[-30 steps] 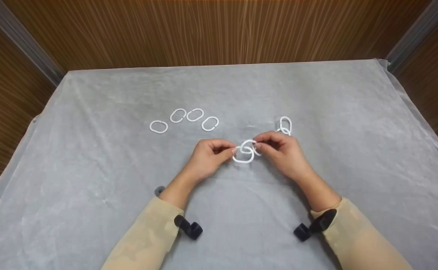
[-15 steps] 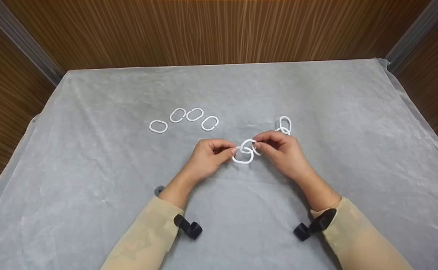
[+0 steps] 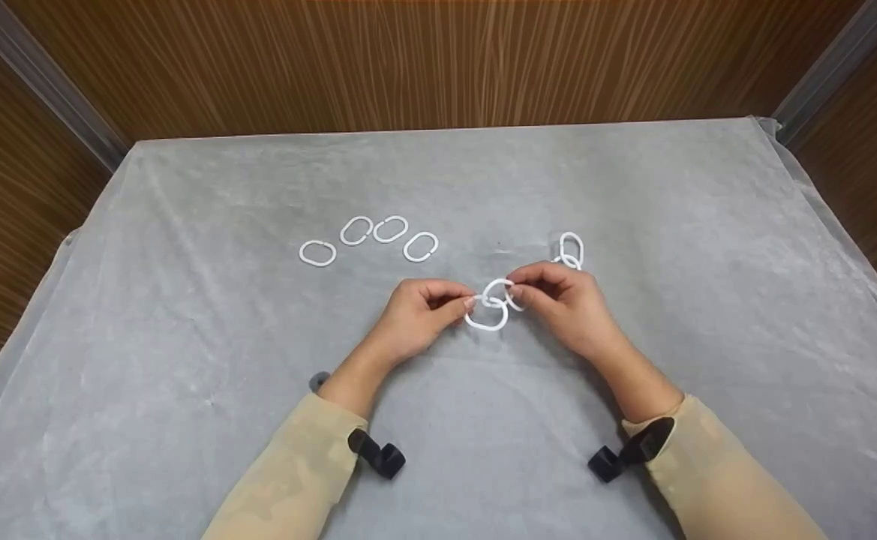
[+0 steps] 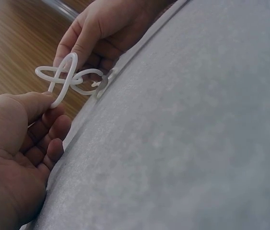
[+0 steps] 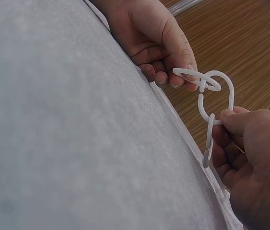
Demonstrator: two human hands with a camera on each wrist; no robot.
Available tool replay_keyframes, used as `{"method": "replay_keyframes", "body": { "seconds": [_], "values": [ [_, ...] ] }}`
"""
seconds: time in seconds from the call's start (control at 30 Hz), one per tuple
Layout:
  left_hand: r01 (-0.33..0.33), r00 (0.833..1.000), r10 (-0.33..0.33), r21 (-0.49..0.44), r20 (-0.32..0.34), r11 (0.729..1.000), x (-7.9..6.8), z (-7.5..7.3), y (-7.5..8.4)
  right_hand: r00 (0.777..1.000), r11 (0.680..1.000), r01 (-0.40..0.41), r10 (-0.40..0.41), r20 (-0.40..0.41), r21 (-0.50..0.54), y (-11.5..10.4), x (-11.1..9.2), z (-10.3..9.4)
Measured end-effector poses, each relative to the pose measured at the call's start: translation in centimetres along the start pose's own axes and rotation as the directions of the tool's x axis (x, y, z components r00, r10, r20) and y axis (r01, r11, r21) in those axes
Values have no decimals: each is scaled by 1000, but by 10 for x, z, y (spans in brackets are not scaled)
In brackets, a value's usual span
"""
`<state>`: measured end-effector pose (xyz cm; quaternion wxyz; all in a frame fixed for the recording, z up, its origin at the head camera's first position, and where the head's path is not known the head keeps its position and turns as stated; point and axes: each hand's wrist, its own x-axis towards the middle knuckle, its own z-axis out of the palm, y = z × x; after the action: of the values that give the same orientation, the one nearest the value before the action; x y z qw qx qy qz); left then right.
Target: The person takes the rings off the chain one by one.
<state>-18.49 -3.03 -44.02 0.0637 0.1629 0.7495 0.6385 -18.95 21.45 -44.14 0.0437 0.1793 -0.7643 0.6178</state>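
In the head view my left hand (image 3: 423, 315) pinches a white oval split ring (image 3: 486, 329) between thumb and forefinger. My right hand (image 3: 566, 307) pinches a second white split ring (image 3: 497, 281) the same way. The two rings cross and look threaded through each other. A narrow gap shows in the right-hand ring (image 5: 231, 91) in the right wrist view. From that ring hangs another linked ring (image 5: 209, 129), its lower part near the cloth. Beyond my right hand, linked rings (image 3: 572, 234) lie on the cloth, partly hidden by the fingers.
Several loose white split rings (image 3: 415, 261) lie on the grey cloth (image 3: 220, 315), left of centre and beyond my left hand. Wood-grain panels (image 3: 438, 67) rise behind the table and at both sides. Each sleeve carries a black wrist mount (image 3: 385, 459).
The ring in my left hand has tilted slightly, its lower edge moving down a little. Both hands stay nearly in place, and the loose rings have not moved.
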Motion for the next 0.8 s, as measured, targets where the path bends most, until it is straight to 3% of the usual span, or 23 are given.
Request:
{"method": "replay_keyframes", "body": {
  "seconds": [0.8],
  "values": [
    [1,1000,-2,51,28,999,-1,-1,1,1000,1000,-5,5,9,1,-2,-1,0]
  ]
}}
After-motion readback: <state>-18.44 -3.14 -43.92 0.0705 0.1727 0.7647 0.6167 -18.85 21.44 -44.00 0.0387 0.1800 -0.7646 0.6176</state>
